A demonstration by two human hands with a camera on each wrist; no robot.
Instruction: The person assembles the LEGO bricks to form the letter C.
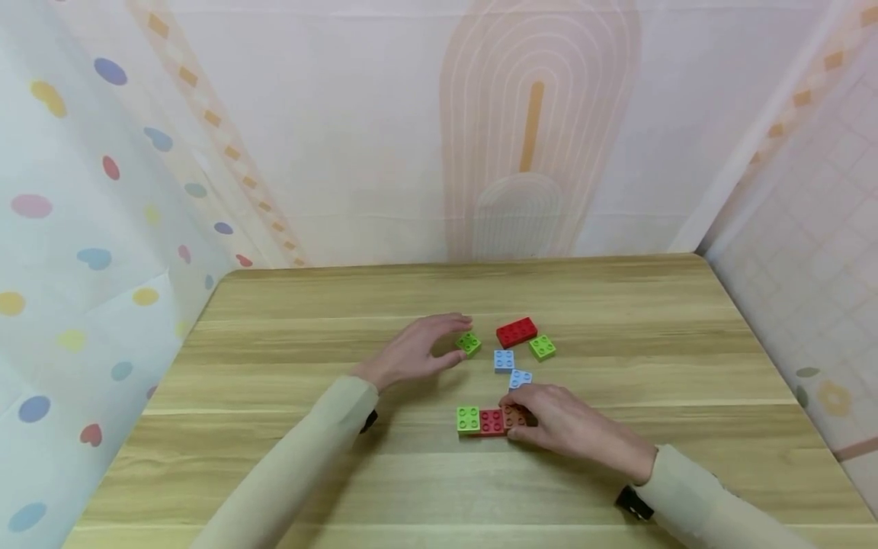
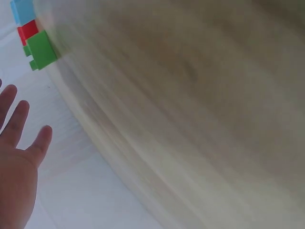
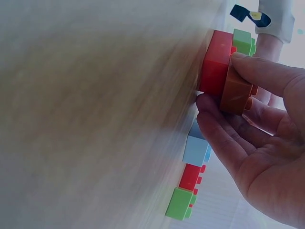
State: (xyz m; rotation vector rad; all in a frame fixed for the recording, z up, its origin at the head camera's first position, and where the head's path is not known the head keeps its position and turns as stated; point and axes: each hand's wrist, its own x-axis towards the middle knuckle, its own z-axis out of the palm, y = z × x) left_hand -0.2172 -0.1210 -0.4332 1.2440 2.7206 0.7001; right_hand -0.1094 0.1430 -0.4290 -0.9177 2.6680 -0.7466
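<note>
Pinching brown brick [image 1: 514,416] between thumb and fingers of right hand [image 1: 572,427], lower right of centre in head view. Sitting on right end of red base brick [image 1: 491,422]; can't tell if fully seated. On left end of same base: green top brick [image 1: 469,418]. Left hand [image 1: 414,349] near centre of frame: fingers extended, released. Thumb and fingers either side of loose green brick [image 1: 469,343]; contact unclear. Just right of centre: two light-blue bricks [image 1: 504,361], close together, lower one partly behind right hand. Above those: spare red brick [image 1: 517,332], with second green brick [image 1: 543,348] just beside its lower right. All on wood-grain tabletop [image 1: 309,328]. Patterned cloth [image 1: 357,137] across top of frame.
</note>
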